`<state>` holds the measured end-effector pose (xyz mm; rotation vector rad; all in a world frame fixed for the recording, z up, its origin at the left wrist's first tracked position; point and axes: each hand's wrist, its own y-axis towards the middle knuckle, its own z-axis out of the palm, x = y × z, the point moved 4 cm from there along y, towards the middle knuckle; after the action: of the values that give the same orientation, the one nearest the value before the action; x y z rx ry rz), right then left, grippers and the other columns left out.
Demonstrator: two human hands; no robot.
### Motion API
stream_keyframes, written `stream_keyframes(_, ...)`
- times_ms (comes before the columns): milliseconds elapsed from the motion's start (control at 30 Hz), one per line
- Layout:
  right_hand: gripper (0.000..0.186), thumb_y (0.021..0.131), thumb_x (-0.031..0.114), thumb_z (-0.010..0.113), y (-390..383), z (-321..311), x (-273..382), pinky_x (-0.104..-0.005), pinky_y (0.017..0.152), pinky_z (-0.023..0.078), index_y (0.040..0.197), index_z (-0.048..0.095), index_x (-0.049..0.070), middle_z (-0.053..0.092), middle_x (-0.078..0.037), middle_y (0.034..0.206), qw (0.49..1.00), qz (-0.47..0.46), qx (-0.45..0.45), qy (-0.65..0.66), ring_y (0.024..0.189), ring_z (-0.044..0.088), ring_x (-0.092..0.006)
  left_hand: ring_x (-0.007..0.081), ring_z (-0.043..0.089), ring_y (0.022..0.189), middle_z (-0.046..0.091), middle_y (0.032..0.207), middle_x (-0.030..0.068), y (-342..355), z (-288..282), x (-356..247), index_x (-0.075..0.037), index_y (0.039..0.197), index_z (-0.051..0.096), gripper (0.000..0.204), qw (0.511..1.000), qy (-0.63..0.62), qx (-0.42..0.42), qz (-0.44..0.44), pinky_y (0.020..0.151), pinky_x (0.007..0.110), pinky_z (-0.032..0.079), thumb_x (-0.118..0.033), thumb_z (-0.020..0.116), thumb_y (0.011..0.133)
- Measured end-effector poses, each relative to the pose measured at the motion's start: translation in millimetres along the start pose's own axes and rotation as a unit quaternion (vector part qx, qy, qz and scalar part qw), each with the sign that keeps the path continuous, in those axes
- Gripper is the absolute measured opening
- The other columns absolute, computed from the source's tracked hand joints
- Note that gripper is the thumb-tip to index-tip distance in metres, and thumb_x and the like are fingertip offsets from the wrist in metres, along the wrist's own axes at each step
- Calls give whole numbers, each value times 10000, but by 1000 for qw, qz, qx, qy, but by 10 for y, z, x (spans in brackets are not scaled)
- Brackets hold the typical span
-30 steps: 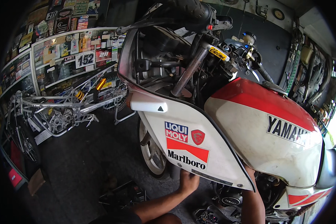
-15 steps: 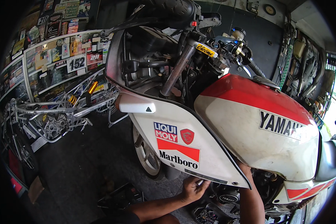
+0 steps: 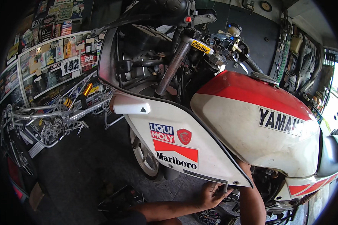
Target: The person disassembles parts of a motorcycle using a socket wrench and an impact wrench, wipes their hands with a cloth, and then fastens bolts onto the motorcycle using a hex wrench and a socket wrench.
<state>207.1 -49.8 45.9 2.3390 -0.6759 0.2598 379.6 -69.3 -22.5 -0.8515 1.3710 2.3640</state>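
Note:
A white motorcycle fairing (image 3: 210,150) with stickers hangs along the side of the bike. Just under its lower rear edge, my left hand (image 3: 213,195) has its fingers closed round a small metal cylinder (image 3: 226,188), whose kind I cannot make out. My right hand (image 3: 245,167) reaches up behind the fairing's rear edge; its fingers are hidden there. A dark round engine cover (image 3: 234,196) shows between my two arms. Above is the red and white fuel tank (image 3: 251,123).
A black tray (image 3: 121,202) lies on the floor at the lower left, and another with small parts (image 3: 210,216) sits below my left hand. A bare motorcycle frame (image 3: 60,116) stands left before a glass display case (image 3: 45,71). The front wheel (image 3: 144,157) is beneath the fairing.
My left hand has moved right along the fairing's lower edge, nearer my right forearm. My right hand stays behind the fairing. The whole view has shifted slightly.

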Motion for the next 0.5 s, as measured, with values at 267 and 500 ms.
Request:
stream_keyframes(267, 284, 872, 227, 541, 14, 103, -23, -509, 826, 442, 1073, 666, 71, 650, -204, 1025, 1000, 9, 5, -8, 958, 587, -416, 219, 617, 1034, 626, 1087, 148, 35, -101, 221, 24, 1133, 578, 389, 997, 61, 47, 1, 838, 321, 500, -85, 748, 800)
stream_keyframes(500, 300, 892, 258, 521, 8, 77, -68, -510, 841, 436, 1077, 666, 71, 648, -202, 1040, 997, 51, -18, -46, 971, 584, -420, 246, 612, 998, 626, 1096, 148, 100, -86, 172, 17, 1161, 590, 493, 982, 161, 101, 4, 852, 362, 487, -183, 798, 761)
